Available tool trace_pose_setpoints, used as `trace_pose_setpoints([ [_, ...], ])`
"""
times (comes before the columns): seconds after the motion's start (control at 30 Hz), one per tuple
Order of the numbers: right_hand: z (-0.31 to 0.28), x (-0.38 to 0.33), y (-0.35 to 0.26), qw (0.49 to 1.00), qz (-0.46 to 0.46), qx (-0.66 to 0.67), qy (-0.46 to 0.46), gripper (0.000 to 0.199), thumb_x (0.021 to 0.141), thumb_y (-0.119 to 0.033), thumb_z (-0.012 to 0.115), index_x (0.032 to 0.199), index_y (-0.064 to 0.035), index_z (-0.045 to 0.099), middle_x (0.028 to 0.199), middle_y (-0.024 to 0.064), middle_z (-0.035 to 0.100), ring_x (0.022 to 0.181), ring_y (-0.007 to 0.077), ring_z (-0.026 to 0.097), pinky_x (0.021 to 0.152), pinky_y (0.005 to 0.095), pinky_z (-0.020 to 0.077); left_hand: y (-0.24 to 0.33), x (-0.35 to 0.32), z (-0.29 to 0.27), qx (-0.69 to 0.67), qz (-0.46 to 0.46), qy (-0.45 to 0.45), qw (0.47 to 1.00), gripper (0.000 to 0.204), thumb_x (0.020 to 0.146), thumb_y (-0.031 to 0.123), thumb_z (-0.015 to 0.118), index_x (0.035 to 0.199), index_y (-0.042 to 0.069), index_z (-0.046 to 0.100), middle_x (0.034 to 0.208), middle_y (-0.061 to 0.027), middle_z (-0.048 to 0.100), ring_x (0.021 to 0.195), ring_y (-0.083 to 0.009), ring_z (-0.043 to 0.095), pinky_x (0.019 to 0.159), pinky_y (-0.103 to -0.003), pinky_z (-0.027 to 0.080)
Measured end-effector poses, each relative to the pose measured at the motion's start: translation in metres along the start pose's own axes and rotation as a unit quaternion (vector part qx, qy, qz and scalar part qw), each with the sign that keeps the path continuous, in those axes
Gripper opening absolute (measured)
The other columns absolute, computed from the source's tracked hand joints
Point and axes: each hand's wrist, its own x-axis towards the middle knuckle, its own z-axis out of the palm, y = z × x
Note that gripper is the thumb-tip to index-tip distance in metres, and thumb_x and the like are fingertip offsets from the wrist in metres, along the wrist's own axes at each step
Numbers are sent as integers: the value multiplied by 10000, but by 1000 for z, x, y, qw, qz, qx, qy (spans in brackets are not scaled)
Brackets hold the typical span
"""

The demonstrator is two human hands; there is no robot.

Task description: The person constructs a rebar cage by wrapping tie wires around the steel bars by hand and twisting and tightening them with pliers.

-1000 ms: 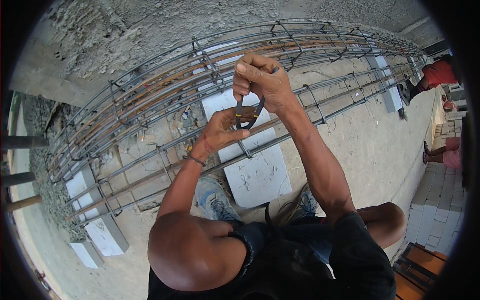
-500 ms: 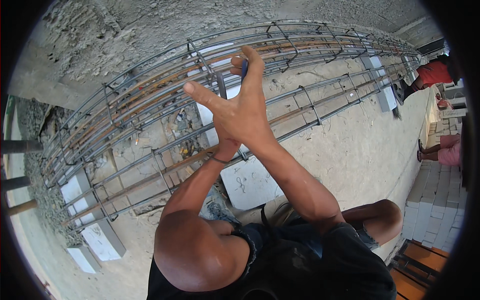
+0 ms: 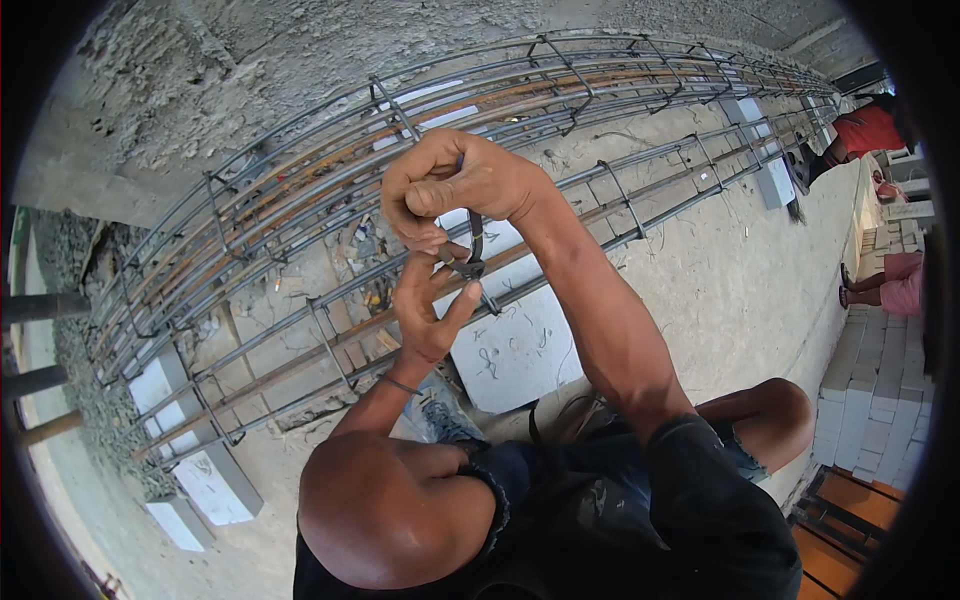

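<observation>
My right hand (image 3: 450,190) is curled round the dark handles of a pair of pincers (image 3: 477,240), whose jaws point down toward me. Just below, my left hand (image 3: 425,310) has its thumb and fingers bent round the pincers' head, beside the near bars of a rebar cage (image 3: 400,318). Anything small pinched there, such as wire, is too hidden to make out. The long steel cage has square stirrups and some rusty bars. A white block (image 3: 515,355) lies under the bars in front of me.
More white blocks (image 3: 215,485) prop the cage at the left, and another block (image 3: 770,180) at the right. A rough concrete wall (image 3: 300,70) runs behind. Two people (image 3: 870,130) are at the far right, near stacked pale blocks (image 3: 865,390). Bits of wire lie about.
My right hand has turned from spread fingers to a closed grip on the pincers and come slightly nearer and left. My left hand has come into view below it.
</observation>
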Motion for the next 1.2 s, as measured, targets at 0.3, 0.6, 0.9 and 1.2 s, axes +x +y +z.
trace_pose_setpoints([
  [0.3,-3,4,1,993,47,-17,108,442,830,-410,654,941,17,632,649,81,586,574,151,568,497,254,465,-17,60,14,-111,-95,-20,989,197,806,61,611,949,-3,493,635,-79,508,470,-143,460,435,-265,347],
  [0.6,90,-3,39,631,-21,-494,598,966,714,-309,788,1312,131,170,1157,259,402,1024,319,520,825,432,459,-12,37,32,111,11,39,993,266,801,51,614,1020,6,470,768,-63,522,652,-129,513,573,-275,407],
  [0.9,63,31,27,687,-11,-372,625,439,798,-371,686,661,12,521,541,72,472,483,213,459,464,362,384,-25,28,28,384,77,76,917,346,792,64,631,1084,6,454,888,-74,524,817,-139,531,712,-289,442],
  [1.2,-6,-4,5,997,68,19,-22,234,789,-202,693,688,0,630,532,5,485,491,100,444,464,250,351,-1,19,-13,-62,-3,15,998,535,750,72,660,1210,-31,408,1127,-129,477,1020,-210,517,921,-361,393],
])
